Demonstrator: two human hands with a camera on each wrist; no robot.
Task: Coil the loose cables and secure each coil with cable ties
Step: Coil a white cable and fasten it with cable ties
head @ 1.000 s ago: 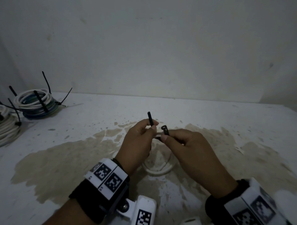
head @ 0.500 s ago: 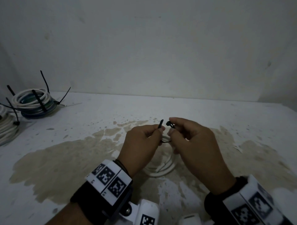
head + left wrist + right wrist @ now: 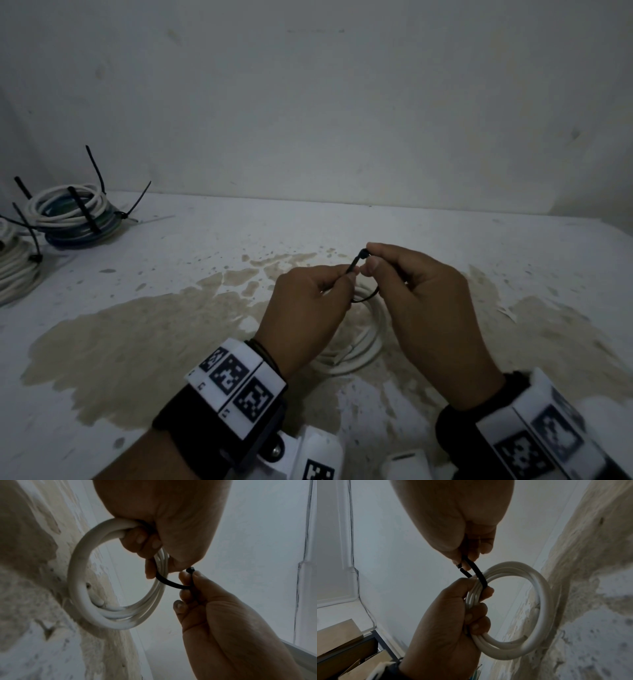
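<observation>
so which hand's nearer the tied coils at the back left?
Left. The left hand is on the tied coils' side of the white coil and grips it; the right hand, pinching the tie, is farther right.

In the head view the left hand (image 3: 305,308) and right hand (image 3: 428,315) cover the top of the white cable coil (image 3: 356,356); only its arc toward 6 o'clock shows. The black cable tie (image 3: 356,265) is too thin there to tell whether its tip has entered the head — the right wrist view shows a small gap. At 9 o'clock, a second tied coil (image 3: 13,274) is cut by the frame edge.
</observation>
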